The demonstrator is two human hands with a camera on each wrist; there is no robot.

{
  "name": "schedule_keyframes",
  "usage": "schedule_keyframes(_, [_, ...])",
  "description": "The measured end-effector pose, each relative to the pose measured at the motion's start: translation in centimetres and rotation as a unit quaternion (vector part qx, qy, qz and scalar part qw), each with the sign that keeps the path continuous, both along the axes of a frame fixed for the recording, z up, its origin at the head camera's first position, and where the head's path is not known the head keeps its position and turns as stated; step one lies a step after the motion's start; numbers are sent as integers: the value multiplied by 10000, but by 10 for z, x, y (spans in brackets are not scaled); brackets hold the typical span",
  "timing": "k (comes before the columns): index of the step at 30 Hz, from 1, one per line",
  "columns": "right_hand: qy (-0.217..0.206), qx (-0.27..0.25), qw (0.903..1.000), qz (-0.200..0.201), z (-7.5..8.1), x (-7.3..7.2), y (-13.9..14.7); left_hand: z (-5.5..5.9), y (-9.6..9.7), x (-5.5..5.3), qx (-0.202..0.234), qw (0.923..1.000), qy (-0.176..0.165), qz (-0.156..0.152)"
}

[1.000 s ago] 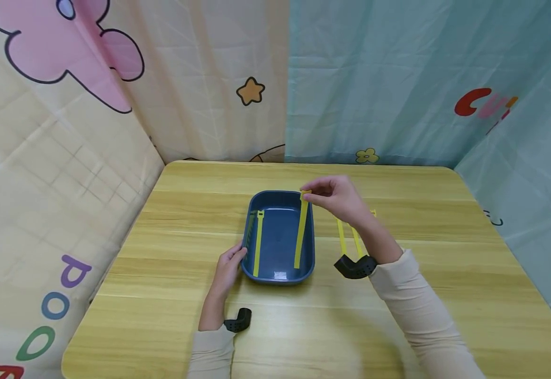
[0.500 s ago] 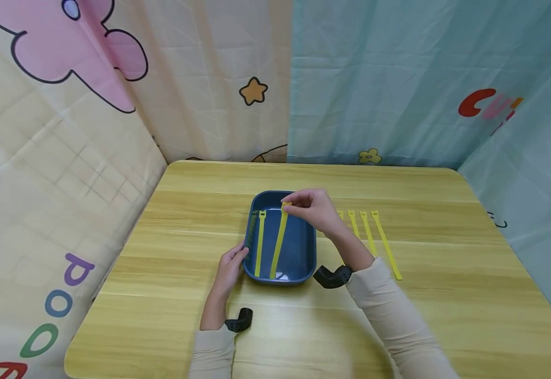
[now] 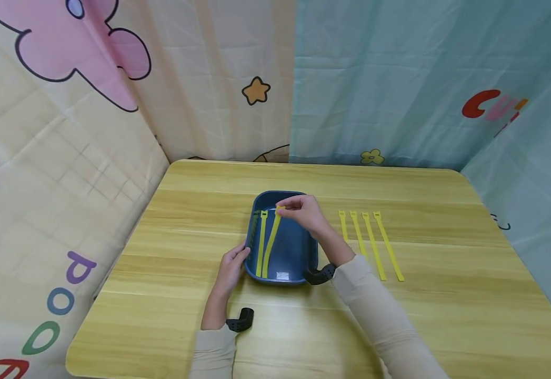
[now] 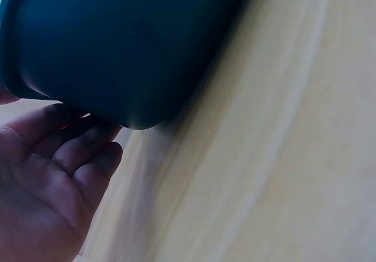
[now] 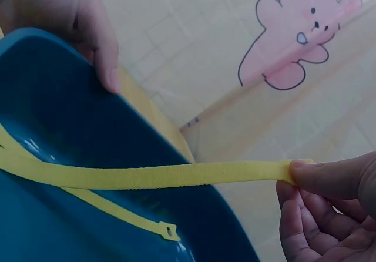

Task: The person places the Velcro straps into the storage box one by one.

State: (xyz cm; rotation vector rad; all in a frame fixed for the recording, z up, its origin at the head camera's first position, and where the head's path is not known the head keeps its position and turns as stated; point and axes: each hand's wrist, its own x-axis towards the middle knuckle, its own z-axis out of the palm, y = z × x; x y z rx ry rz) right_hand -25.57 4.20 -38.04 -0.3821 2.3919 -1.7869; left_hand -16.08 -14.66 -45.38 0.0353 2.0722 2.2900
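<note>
A yellow hook-and-loop cable tie [image 3: 271, 239] hangs from my right hand [image 3: 306, 215], which pinches its slotted head end between thumb and fingers. Its lower end reaches into the blue plastic tray [image 3: 290, 252], by the near wall. Beside it, along the tray's left side, lies another yellow cable tie [image 3: 261, 245]; its slotted head shows in the right wrist view. My left hand [image 3: 228, 269] grips the tray's left side. The thumb [image 5: 108, 68] is over the rim, while the fingers [image 4: 88, 144] are under the outer wall in the left wrist view.
Several more yellow cable ties [image 3: 389, 247] lie in a row on the wooden table [image 3: 446, 305], right of the tray. My right forearm partly covers some. Printed curtains [image 3: 199, 95] stand behind the table and at both sides. Each wrist wears a black band [image 3: 241, 320].
My right hand has carried the cable tie leftward and lower across the tray, towards the one lying there. The ties on the table have come out from behind my forearm. My left hand stays put.
</note>
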Motion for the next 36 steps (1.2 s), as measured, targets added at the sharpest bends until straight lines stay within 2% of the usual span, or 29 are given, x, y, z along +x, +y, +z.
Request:
schedule_keyframes(5, [-273,89,9995,-136,-14,-13,-6,-12,-4,-7,165,9998,-65,98])
schedule_keyframes(10, [-360,247,9988,-202,-25,-24,-9,-17,-2,-9,157,9998,10,121])
schedule_keyframes(14, [-436,316,9982,-265,-31,-30,-10,-18,-2,-9,103,9998,88,125])
schedule_keyframes(21, [-552,384,9974,-249,-39,-39,-15,-18,-2,-8,162,9997,32,152])
schedule_keyframes(30, [-686,632,9950,-355,-46,-47,-22,-17,0,-9,11,9996,82,284])
schedule_keyframes(36, [-945,524,9930,-480,-52,-51,-23,-17,-1,-8,6,9997,92,239])
